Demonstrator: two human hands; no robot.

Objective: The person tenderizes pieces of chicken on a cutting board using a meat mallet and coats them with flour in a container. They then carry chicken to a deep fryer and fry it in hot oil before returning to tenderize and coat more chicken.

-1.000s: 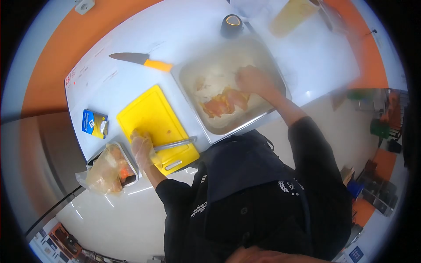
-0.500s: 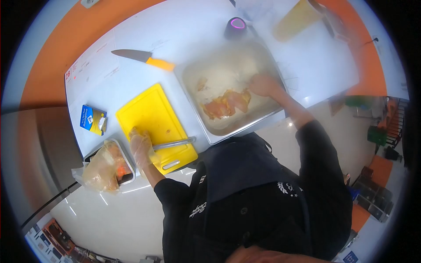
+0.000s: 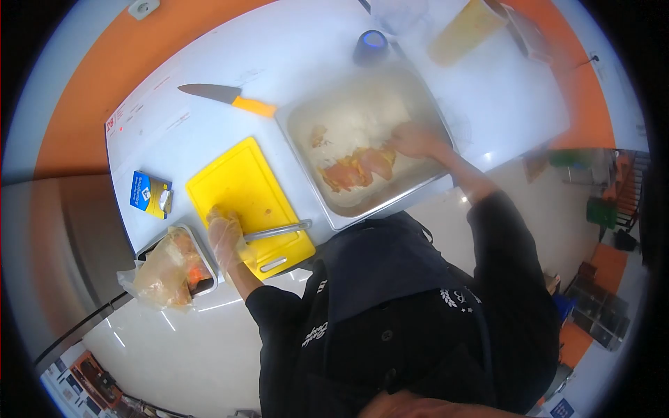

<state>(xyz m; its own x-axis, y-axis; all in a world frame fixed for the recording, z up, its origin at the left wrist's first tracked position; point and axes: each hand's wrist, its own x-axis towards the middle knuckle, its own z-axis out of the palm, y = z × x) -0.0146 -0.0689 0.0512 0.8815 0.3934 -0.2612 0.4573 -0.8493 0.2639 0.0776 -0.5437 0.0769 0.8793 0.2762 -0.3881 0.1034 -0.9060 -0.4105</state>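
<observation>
My left hand (image 3: 225, 240), in a thin clear plastic glove, lies over the left side of the yellow cutting board (image 3: 240, 181). Its fingers look stretched out. A long metal utensil (image 3: 279, 230), perhaps tongs, sticks out from beside the hand across the board; its inner end is hidden. My bare right hand (image 3: 416, 141) reaches into a deep steel pan (image 3: 341, 221), fingers bunched at the pale powder (image 3: 348, 115), close to the raw, coated-looking chicken pieces (image 3: 357, 169). What those fingers hold, if anything, is hidden.
Left of the board stand a blue-and-yellow box (image 3: 150, 194) and a steel tray (image 3: 209, 268) with a plastic bag (image 3: 164, 275) of food. A knife (image 3: 240, 102) with a yellow handle lies behind the board. Farther back are a dark round device (image 3: 371, 47) and a yellowish container (image 3: 468, 31).
My right hand has shifted slightly left, closer to the chicken pieces. My left hand stays on the board. The light on the round device has turned from pink to blue.
</observation>
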